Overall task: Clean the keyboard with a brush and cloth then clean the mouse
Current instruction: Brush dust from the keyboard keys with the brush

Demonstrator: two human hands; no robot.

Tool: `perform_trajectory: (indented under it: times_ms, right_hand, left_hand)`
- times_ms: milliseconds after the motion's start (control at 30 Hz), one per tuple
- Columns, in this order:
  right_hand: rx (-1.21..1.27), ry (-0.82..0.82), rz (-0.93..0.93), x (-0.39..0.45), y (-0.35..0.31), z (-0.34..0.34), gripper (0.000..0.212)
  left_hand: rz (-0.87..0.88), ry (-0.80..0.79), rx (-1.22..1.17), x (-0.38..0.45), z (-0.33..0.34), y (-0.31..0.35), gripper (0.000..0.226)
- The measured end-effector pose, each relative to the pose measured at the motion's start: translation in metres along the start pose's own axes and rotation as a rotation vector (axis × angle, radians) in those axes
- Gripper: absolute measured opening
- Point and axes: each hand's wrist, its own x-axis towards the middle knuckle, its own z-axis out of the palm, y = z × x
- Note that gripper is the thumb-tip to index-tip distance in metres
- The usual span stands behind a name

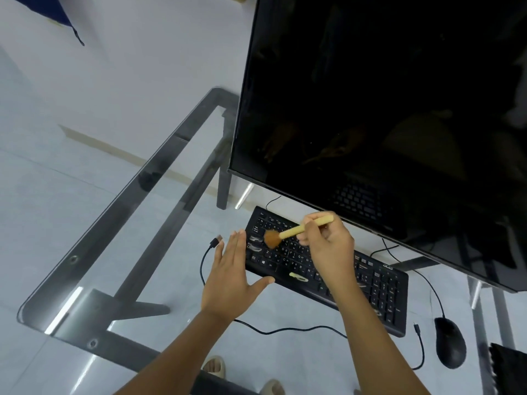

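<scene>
A black keyboard [379,292] lies slanted on the glass table [119,223], below the monitor. My right hand [330,246] grips a brush [293,230] by its pale wooden handle; the brown bristles touch the keys at the keyboard's upper left. My left hand [231,275] lies flat with fingers spread at the keyboard's left end, thumb against its front edge. A black mouse [450,342] rests to the right of the keyboard. A dark cloth [509,369] shows at the lower right edge.
A large dark monitor [385,109] leans over the back of the table. A loose black cable with a USB plug [217,241] curls left of the keyboard and runs along its front. The table's metal frame shows through the glass; sandalled feet below.
</scene>
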Motion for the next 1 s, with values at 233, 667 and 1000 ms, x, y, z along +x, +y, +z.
perform_trajectory:
  times_ms: [233,667,1000]
  right_hand:
    - [-0.035,-0.027,-0.068,0.003,-0.007,0.005,0.011]
    - [-0.226,-0.138,-0.161,-0.001,-0.011,0.021,0.014]
    - [-0.212,0.062,-0.099,-0.022,-0.001,-0.009,0.012]
  left_hand:
    - [-0.035,-0.025,0.002,0.0,0.001,-0.001,0.106]
    - [0.019,0.078,-0.066,-0.003,-0.005,0.008,0.102]
    - [0.042,0.047,-0.048,0.0,0.0,0.002,0.102]
